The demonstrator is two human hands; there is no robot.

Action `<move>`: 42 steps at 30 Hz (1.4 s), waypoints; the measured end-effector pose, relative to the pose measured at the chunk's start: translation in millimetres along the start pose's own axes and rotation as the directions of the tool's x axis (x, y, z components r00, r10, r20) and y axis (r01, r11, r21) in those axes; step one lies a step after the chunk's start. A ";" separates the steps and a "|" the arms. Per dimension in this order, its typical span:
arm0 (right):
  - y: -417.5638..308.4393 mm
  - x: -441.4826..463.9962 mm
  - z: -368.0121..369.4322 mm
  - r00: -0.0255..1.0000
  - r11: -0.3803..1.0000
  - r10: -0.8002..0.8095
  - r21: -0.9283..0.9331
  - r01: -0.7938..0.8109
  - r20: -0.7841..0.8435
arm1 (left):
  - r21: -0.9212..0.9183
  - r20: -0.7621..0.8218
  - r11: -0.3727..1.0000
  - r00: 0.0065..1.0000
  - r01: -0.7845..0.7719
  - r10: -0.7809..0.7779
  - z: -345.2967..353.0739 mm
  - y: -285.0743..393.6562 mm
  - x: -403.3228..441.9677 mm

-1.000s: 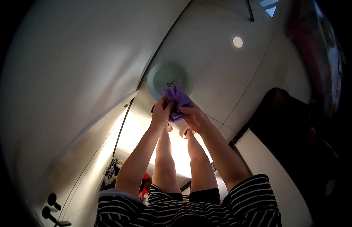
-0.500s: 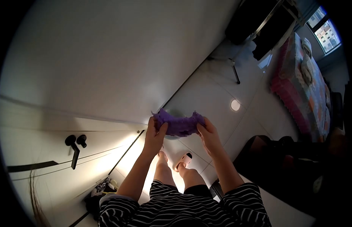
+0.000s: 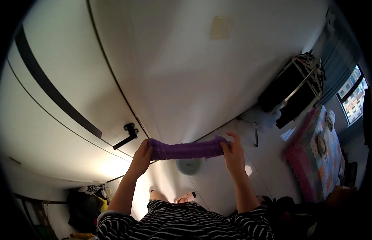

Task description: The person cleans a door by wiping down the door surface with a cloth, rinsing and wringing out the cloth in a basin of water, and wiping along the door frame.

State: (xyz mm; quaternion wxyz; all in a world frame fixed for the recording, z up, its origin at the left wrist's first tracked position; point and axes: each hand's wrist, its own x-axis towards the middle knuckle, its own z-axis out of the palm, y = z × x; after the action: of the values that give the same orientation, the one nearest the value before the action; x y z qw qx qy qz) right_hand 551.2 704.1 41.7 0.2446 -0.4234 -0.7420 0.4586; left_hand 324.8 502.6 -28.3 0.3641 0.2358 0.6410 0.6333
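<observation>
A purple cloth (image 3: 188, 151) is stretched out in a long, wrinkled strip in front of my body. My left hand (image 3: 141, 161) grips one end, thumb on top and fingers wrapped round it. The other end is pinched in my right hand (image 3: 235, 157), with a finger raised off the cloth. Below the strip, a pale green basin (image 3: 189, 166) stands on the floor, its far side hidden by the cloth.
A white door with a black handle (image 3: 128, 136) is at the left, beside a white wall (image 3: 174, 80). Dark clothes hang on a rack (image 3: 292, 90) at the right, near a bed (image 3: 320, 148) and a window. Dark items are piled at lower left.
The purple cloth was bunched and shorter; now it is pulled out longer, with my hands further apart. The camera view has tilted up, showing more wall and door, and the basin is more visible.
</observation>
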 end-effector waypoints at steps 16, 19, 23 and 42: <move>-134.7 -5.2 124.9 0.682 0.633 -0.716 -0.276 0.724 0.146 | 0.574 0.179 0.777 0.966 -0.258 0.189 -150.6 111.3 -49.1; -161.7 -9.2 122.5 0.661 0.555 -0.748 -0.497 0.667 0.051 | 0.798 0.176 0.463 0.883 -0.387 0.434 -164.4 126.1 -48.4; -175.7 4.6 118.8 0.798 0.794 -0.596 -0.209 0.570 -0.088 | 0.883 0.155 0.273 0.787 -0.382 0.597 -162.0 167.9 -51.1; -292.0 118.3 154.9 0.025 0.074 -0.974 -0.209 0.975 -0.224 | 0.939 0.339 -0.295 0.332 -0.176 0.880 -62.0 273.8 51.5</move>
State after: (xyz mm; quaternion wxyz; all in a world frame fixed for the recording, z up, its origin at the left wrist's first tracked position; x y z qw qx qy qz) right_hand 255.1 667.1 226.6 0.6031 0.1309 -0.7808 0.0972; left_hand 201.8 526.0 228.1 -0.4573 0.4972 0.7151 0.1798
